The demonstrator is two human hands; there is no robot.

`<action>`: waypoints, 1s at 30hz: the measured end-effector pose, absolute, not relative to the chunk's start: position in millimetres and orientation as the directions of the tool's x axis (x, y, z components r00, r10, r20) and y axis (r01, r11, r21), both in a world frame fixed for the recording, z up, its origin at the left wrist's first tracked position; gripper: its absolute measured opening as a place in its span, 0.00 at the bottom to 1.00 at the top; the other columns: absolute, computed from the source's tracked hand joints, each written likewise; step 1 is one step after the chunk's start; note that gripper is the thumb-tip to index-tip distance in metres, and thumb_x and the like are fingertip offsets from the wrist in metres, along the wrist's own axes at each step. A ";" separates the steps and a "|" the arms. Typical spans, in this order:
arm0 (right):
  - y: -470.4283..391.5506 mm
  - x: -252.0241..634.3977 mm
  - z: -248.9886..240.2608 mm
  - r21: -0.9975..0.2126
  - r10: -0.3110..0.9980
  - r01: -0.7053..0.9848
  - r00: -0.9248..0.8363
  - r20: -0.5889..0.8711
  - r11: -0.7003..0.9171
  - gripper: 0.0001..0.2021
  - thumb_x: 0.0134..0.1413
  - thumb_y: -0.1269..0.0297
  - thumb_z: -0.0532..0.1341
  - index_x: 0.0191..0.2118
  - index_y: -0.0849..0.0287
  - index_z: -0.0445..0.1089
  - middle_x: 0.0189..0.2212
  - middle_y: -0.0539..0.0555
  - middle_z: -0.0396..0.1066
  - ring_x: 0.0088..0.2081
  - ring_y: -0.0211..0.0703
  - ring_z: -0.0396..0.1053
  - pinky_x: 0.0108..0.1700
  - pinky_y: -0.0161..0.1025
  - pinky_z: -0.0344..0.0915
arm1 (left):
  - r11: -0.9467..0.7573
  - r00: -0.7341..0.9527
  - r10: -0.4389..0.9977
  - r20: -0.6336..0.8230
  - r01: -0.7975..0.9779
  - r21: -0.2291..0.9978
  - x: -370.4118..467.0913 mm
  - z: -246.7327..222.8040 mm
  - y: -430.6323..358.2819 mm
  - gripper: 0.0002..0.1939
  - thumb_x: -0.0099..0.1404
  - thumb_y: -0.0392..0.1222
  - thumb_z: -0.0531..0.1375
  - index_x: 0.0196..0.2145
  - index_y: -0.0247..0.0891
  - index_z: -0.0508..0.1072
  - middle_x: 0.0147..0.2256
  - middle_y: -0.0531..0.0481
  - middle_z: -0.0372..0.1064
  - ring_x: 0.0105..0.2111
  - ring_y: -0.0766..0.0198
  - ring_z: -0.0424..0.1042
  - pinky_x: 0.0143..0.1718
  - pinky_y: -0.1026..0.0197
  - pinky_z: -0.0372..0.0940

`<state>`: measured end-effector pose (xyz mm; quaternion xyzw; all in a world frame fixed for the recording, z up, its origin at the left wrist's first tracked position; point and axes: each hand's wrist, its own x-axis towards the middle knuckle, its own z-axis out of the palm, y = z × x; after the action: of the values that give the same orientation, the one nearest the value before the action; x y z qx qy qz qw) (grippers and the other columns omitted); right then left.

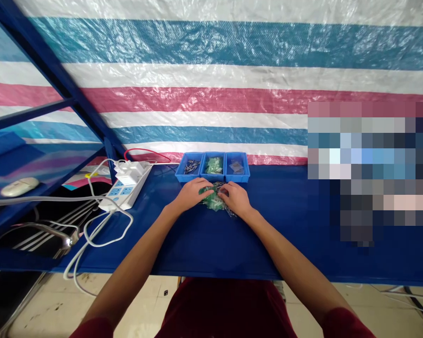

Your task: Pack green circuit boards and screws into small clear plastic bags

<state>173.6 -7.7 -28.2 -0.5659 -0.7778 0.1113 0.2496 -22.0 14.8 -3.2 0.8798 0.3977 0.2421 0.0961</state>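
A mixed heap of small green packets (pixel 214 203) lies on the blue table, with thin dark metal pieces and clear plastic bits among them. My left hand (pixel 193 193) reaches in from the left side, its thumb and fingers closed on a green packet at the heap's edge. On the opposite side, my right hand (pixel 236 197) has its fingertips pinched together over the heap; what they hold is too small to tell. Just behind stand three joined blue bins: the left bin (pixel 179 178) contains slim metal pieces, the middle bin (pixel 212 178) green packets, the right bin (pixel 245 178) clear plastic pieces.
A white power strip (pixel 127 195) with plugs and looping white cables (pixel 107 241) occupies the table's left side. Blue metal posts (pixel 52 70) rise beyond it. A striped plastic sheet (pixel 204 75) hangs behind the table. The right side contains a blurred area.
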 end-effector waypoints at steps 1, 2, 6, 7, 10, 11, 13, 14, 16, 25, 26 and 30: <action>-7.8 173.5 -28.3 -0.458 0.936 0.823 -0.236 0.262 0.336 0.06 0.57 0.63 0.60 0.37 0.57 0.72 0.35 0.52 0.70 0.36 0.40 0.68 0.36 0.34 0.59 | -0.674 0.593 0.739 0.321 0.654 0.343 -22.6 -4.8 15.7 0.14 0.65 0.49 0.55 0.40 0.40 0.75 0.40 0.46 0.73 0.43 0.58 0.70 0.47 0.58 0.63; -7.9 173.4 -28.4 -0.460 0.936 0.822 -0.236 0.262 0.336 0.05 0.57 0.64 0.59 0.36 0.57 0.72 0.34 0.52 0.70 0.36 0.40 0.68 0.36 0.34 0.59 | -0.684 0.614 0.730 0.300 0.652 0.327 -22.9 -6.4 16.5 0.14 0.65 0.49 0.55 0.40 0.40 0.75 0.40 0.46 0.72 0.43 0.57 0.70 0.47 0.57 0.63; -8.0 173.4 -28.5 -0.457 0.933 0.821 -0.240 0.267 0.342 0.04 0.57 0.67 0.59 0.35 0.56 0.72 0.33 0.51 0.70 0.37 0.41 0.68 0.35 0.34 0.58 | -0.707 0.646 0.708 0.286 0.643 0.296 -22.1 -12.0 18.9 0.12 0.65 0.46 0.55 0.39 0.40 0.76 0.40 0.46 0.72 0.42 0.57 0.69 0.47 0.56 0.63; -7.9 173.5 -28.7 -0.457 0.933 0.821 -0.242 0.266 0.343 0.04 0.57 0.68 0.59 0.35 0.56 0.72 0.33 0.51 0.70 0.37 0.41 0.68 0.35 0.34 0.58 | -0.709 0.648 0.705 0.288 0.640 0.298 -21.5 -12.7 19.1 0.11 0.65 0.45 0.55 0.38 0.40 0.76 0.39 0.46 0.72 0.42 0.57 0.69 0.47 0.57 0.63; -7.4 173.7 -29.1 -0.459 0.935 0.820 -0.242 0.261 0.341 0.05 0.57 0.69 0.58 0.34 0.55 0.72 0.33 0.51 0.70 0.37 0.40 0.68 0.36 0.34 0.58 | -0.715 0.651 0.699 0.296 0.628 0.306 -19.5 -13.2 18.6 0.11 0.66 0.44 0.54 0.35 0.40 0.76 0.38 0.46 0.71 0.41 0.58 0.69 0.46 0.57 0.63; -7.3 174.0 -29.1 -0.460 0.934 0.820 -0.242 0.263 0.342 0.05 0.57 0.69 0.58 0.35 0.55 0.72 0.34 0.51 0.70 0.37 0.40 0.68 0.36 0.34 0.58 | -0.718 0.654 0.696 0.297 0.626 0.304 -18.9 -13.0 18.3 0.12 0.66 0.43 0.54 0.35 0.40 0.76 0.38 0.46 0.71 0.41 0.59 0.69 0.46 0.57 0.64; -7.3 174.7 -28.6 -0.454 0.935 0.826 -0.227 0.272 0.333 0.06 0.57 0.69 0.57 0.36 0.55 0.71 0.35 0.51 0.70 0.37 0.40 0.68 0.36 0.34 0.59 | -0.722 0.656 0.691 0.302 0.625 0.295 -18.0 -12.7 17.7 0.12 0.66 0.43 0.53 0.34 0.39 0.76 0.37 0.46 0.71 0.41 0.59 0.69 0.46 0.57 0.64; -7.4 175.1 -28.0 -0.445 0.938 0.836 -0.212 0.275 0.319 0.05 0.57 0.68 0.57 0.36 0.55 0.71 0.35 0.51 0.70 0.37 0.40 0.68 0.36 0.34 0.59 | -0.724 0.656 0.690 0.305 0.625 0.292 -17.8 -12.7 17.5 0.12 0.66 0.42 0.53 0.34 0.39 0.76 0.37 0.46 0.72 0.41 0.59 0.69 0.46 0.58 0.64; -7.7 176.0 -26.5 -0.413 0.947 0.868 -0.171 0.270 0.275 0.05 0.57 0.65 0.58 0.37 0.56 0.71 0.36 0.53 0.70 0.36 0.41 0.68 0.35 0.35 0.59 | -0.726 0.656 0.687 0.312 0.623 0.290 -17.7 -13.0 17.3 0.12 0.66 0.42 0.53 0.34 0.39 0.76 0.37 0.46 0.72 0.41 0.59 0.69 0.46 0.58 0.64; -9.3 177.5 -20.1 -0.372 0.974 0.908 -0.131 0.183 0.192 0.04 0.57 0.65 0.58 0.34 0.56 0.70 0.34 0.55 0.73 0.35 0.44 0.70 0.33 0.36 0.59 | -0.716 0.638 0.698 0.325 0.633 0.295 -17.5 -13.8 17.4 0.14 0.67 0.44 0.52 0.35 0.39 0.77 0.37 0.45 0.72 0.41 0.58 0.69 0.45 0.57 0.64; -9.3 177.6 -19.8 -0.376 0.975 0.907 -0.131 0.181 0.192 0.04 0.57 0.66 0.58 0.34 0.56 0.70 0.34 0.54 0.73 0.35 0.44 0.70 0.33 0.36 0.58 | -0.714 0.636 0.700 0.324 0.634 0.297 -17.2 -13.6 17.2 0.14 0.66 0.44 0.52 0.35 0.39 0.77 0.38 0.45 0.72 0.41 0.58 0.69 0.45 0.57 0.64; -8.7 177.7 -19.3 -0.406 0.978 0.896 -0.111 0.179 0.176 0.05 0.54 0.68 0.58 0.37 0.56 0.69 0.34 0.54 0.74 0.36 0.44 0.70 0.33 0.35 0.58 | -0.715 0.639 0.699 0.321 0.633 0.297 -16.4 -13.3 16.9 0.14 0.67 0.44 0.52 0.35 0.39 0.77 0.38 0.45 0.72 0.41 0.58 0.69 0.46 0.56 0.64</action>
<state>177.7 -8.7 -19.3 -0.6341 -0.7388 0.0985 0.2058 -16.4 16.9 -13.3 0.9019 0.3691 0.2102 0.0785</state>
